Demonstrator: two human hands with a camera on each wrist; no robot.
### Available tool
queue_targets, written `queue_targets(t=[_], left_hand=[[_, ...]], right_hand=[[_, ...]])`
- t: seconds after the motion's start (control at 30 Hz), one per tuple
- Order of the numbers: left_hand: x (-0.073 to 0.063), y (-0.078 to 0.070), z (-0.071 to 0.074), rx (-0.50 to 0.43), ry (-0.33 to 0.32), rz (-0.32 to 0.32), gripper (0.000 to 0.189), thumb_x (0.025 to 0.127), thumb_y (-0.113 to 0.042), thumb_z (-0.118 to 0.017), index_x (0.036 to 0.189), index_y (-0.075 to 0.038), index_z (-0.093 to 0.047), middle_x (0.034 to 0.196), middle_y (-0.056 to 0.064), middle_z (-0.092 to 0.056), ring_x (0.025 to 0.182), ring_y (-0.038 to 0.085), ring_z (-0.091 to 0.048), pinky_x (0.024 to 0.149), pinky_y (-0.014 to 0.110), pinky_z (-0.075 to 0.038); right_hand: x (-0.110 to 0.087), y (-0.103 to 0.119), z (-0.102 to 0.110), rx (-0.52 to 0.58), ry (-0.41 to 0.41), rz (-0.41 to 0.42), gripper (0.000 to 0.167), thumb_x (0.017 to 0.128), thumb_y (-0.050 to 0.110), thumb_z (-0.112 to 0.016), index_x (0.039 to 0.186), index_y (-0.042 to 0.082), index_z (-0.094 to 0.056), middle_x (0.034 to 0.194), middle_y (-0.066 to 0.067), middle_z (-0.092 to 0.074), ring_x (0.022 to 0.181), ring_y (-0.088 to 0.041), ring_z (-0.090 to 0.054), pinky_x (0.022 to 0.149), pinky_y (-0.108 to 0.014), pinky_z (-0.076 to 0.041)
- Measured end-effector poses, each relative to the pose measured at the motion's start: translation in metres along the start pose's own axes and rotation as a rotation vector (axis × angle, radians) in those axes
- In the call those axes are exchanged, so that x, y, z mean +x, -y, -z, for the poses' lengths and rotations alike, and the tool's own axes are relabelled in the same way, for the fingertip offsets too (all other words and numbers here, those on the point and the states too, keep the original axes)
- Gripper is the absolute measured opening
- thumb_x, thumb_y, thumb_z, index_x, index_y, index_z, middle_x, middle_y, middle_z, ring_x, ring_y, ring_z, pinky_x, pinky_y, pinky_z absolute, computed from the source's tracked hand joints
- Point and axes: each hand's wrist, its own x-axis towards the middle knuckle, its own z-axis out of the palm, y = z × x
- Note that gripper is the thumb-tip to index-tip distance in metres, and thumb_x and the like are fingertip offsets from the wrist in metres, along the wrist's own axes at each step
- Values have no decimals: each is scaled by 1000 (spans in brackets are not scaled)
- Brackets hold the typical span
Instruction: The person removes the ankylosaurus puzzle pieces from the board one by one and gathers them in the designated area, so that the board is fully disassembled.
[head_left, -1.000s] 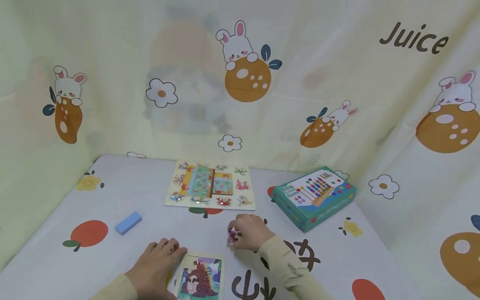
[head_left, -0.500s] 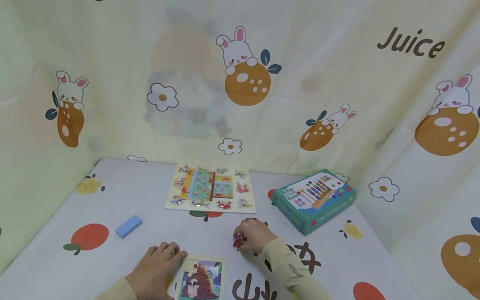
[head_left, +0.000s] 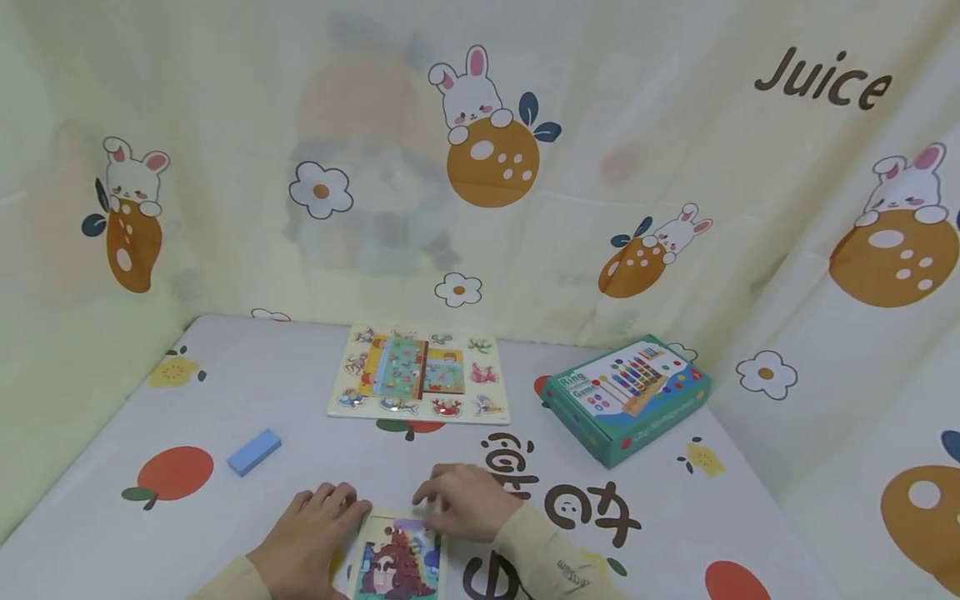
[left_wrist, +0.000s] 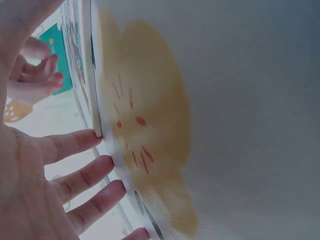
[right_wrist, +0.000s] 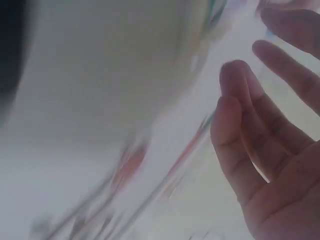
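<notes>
My left hand (head_left: 311,533) lies spread along the left side of a small jigsaw puzzle (head_left: 397,558). In the left wrist view, one fingertip (left_wrist: 97,134) touches the edge of its pale frame, and the others rest near the tabletop. The puzzle picture shows a brown animal on a purple and green ground. My right hand (head_left: 465,500) hovers with bent fingers over the puzzle's upper right corner. In the right wrist view the right fingers (right_wrist: 231,125) are bent, with gaps between some of them. No puzzle piece shows in that hand; whatever its fingertips might pinch is hidden.
A blue block (head_left: 255,452) lies to the left on the patterned cloth. At the back stands a flat sea-animal board (head_left: 480,408) bearing smaller picture boards (head_left: 442,372). A green game box (head_left: 626,400) is at the back right. Printed curtains (head_left: 570,250) enclose the table.
My right hand, which held small red and purple puzzle pieces, has moved left and towards me onto the puzzle's corner. Those pieces are out of sight now. My left hand stays put.
</notes>
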Motion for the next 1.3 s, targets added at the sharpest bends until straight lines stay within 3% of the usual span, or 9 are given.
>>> queue_targets(t=[0.17, 0.43, 0.6, 0.9, 1.03, 1.3], left_hand=[[0, 0, 1, 3, -14, -2, 120, 44, -96, -55, 131, -13, -53, 121, 2, -48, 109, 24, -44, 93, 56, -40], [-3, 0, 1, -5, -12, -2, 119, 43, -94, -58, 130, -13, -53, 119, 1, -48, 107, 23, -43, 92, 57, -39], [-3, -1, 0, -21, 0, 9, 119, 43, -93, -60, 131, -13, -53, 120, 1, -47, 108, 24, -43, 93, 58, -39], [-5, -1, 2, 0, -53, -8, 116, 43, -92, -61, 129, -14, -52, 119, 1, -48, 110, 24, -43, 94, 56, -38], [-4, -1, 3, -12, -27, -4, 116, 42, -91, -63, 129, -15, -51, 119, 2, -48, 111, 26, -44, 95, 58, -37], [-3, -2, 5, -19, -7, 2, 115, 42, -88, -66, 129, -15, -52, 119, 1, -48, 111, 27, -44, 96, 59, -37]], right_hand=[[5, 24, -8, -4, 72, 86, 28, 84, 31, -74, 111, 24, -72, 104, 9, -57, 87, 1, -50, 74, -14, -44], [15, 33, -14, 62, 171, 13, 29, 78, 19, -79, 105, 23, -68, 104, 9, -54, 92, -2, -48, 86, -20, -43], [20, 37, -13, 58, 208, -38, 36, 73, 12, -81, 100, 26, -62, 98, 12, -50, 87, -3, -42, 84, -23, -38], [14, 42, -11, -112, 119, -3, 33, 74, 20, -81, 103, 32, -70, 92, 10, -57, 80, -5, -47, 75, -24, -42], [14, 42, -9, -166, 104, 17, 26, 75, 22, -81, 99, 31, -73, 84, 11, -61, 72, -4, -50, 69, -22, -43], [16, 43, -7, -233, 114, 37, 23, 77, 22, -79, 99, 30, -75, 86, 10, -64, 71, -3, -52, 67, -21, -44]])
